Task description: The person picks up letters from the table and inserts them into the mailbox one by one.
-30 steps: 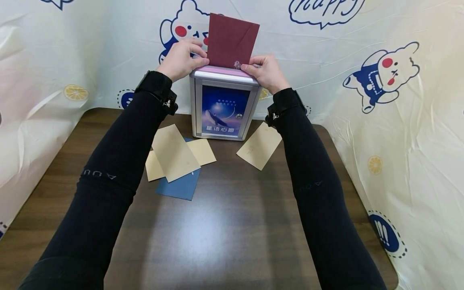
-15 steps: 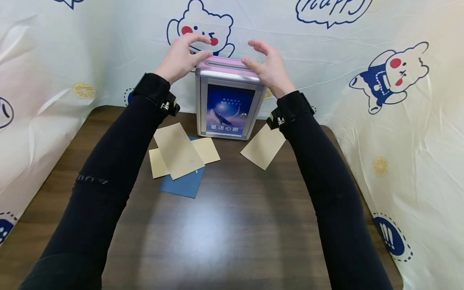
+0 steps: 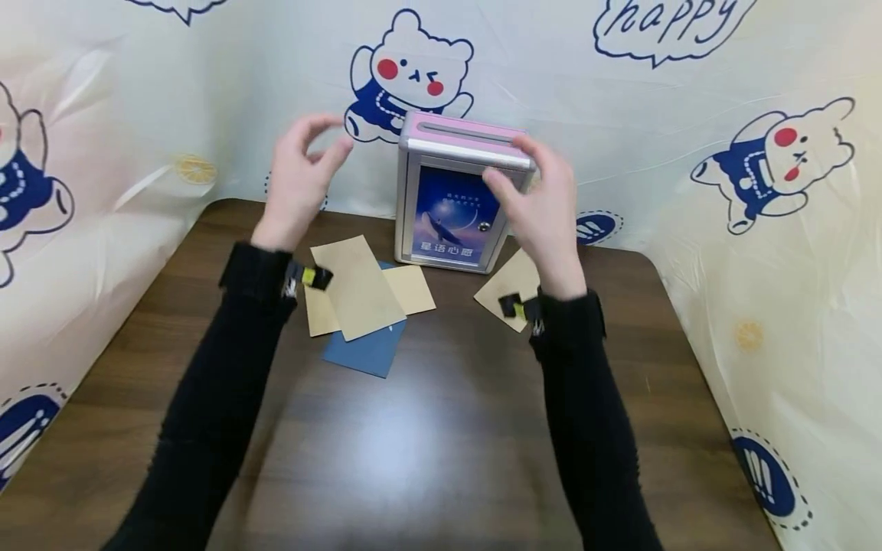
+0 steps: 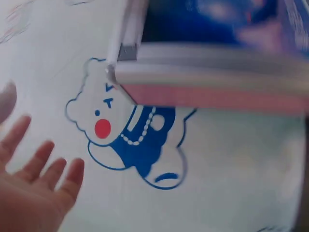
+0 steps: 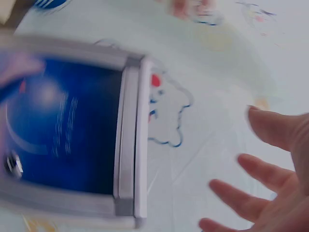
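All round me hangs a pale printed cloth, closing off the back and both sides. Before me is the brown table, its far corners rounded. The pink-topped box stands upright close to the far edge, a little right of that edge's middle, with the cloth behind it. Left of the box and nearer me, cards overlap: a large beige card lies across a blue card, with beige pieces sticking out on both sides; I cannot tell whether those are one card. Another beige card lies between the box and the table's right edge, partly covered by my right wrist's strapped camera.

Bare wood runs from the cards to the near edge, between my forearms. A gap separates the box's left side from my left hand, which is raised with fingers and thumb parted, holding nothing. My right hand is spread too, in front of the box's upper right corner as seen from my head; the right wrist view shows it just apart from the box. The long slot runs along the top; the round lock sits at the door's right.
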